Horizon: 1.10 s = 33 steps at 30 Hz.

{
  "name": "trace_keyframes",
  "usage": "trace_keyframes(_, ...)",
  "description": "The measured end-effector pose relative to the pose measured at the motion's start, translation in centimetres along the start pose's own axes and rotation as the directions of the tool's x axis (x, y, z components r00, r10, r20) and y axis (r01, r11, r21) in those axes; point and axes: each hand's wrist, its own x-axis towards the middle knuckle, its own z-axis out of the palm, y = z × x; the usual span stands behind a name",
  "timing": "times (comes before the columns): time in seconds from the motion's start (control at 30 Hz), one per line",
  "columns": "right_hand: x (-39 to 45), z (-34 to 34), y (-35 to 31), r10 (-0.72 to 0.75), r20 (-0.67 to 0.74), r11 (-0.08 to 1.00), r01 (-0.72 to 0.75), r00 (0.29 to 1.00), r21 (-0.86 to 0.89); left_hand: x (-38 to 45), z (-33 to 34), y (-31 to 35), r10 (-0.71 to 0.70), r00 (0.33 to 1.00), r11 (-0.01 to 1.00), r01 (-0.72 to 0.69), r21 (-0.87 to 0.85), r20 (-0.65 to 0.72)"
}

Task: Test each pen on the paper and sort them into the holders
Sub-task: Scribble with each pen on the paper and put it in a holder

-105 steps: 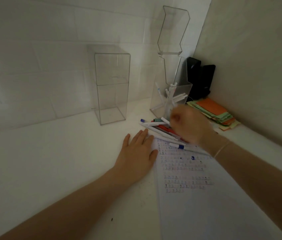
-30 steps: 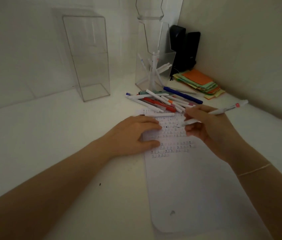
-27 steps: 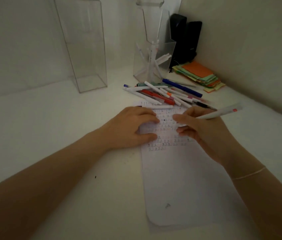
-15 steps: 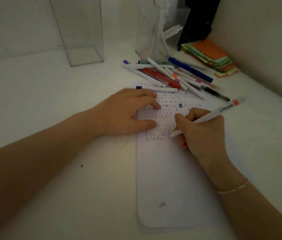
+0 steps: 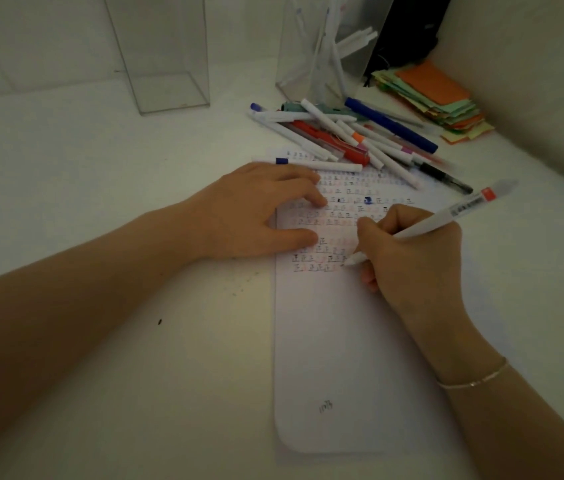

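Dim, low light over a white desk (image 5: pixel 66 174), brightest in a warm patch near its middle. Pale tiled wall (image 5: pixel 31 39) at the back, plain beige wall (image 5: pixel 533 64) on the right, meeting in a corner. Black box (image 5: pixel 408 32) tucked into that corner, stack of coloured notes (image 5: pixel 439 98) just beside it.

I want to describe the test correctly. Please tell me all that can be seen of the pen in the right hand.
The pen is slim and white, plastic by its look, with a printed label and a red band near its back end. The right hand grips it in a writing hold, tilted, back end pointing up and to the right. Its tip rests on the paper at the end of the lowest row of marks.
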Motion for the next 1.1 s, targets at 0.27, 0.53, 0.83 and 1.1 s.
trace_keyframes(0.27,0.0,0.0,0.0,0.008,-0.014,1.000,-0.008,1.000,0.005,0.0,0.0,0.0,0.005,1.000,1.000,-0.005,-0.011,-0.009)
trace_keyframes(0.53,-0.1,-0.1,0.0,0.028,0.035,0.998,-0.030,0.999,0.054,0.0,0.1,0.1,0.013,0.999,1.000,-0.014,-0.023,-0.042)
trace_keyframes(0.83,0.5,-0.4,0.1,0.084,0.038,0.982,-0.089,0.996,0.165,-0.1,0.2,0.2,0.093,0.991,0.995,-0.088,0.046,-0.097)
trace_keyframes(1.1,2.6,0.2,-3.6,0.061,0.172,0.927,-0.119,0.983,0.355,-0.2,-0.4,2.6,0.199,0.926,0.962,-0.247,-0.115,-0.322)
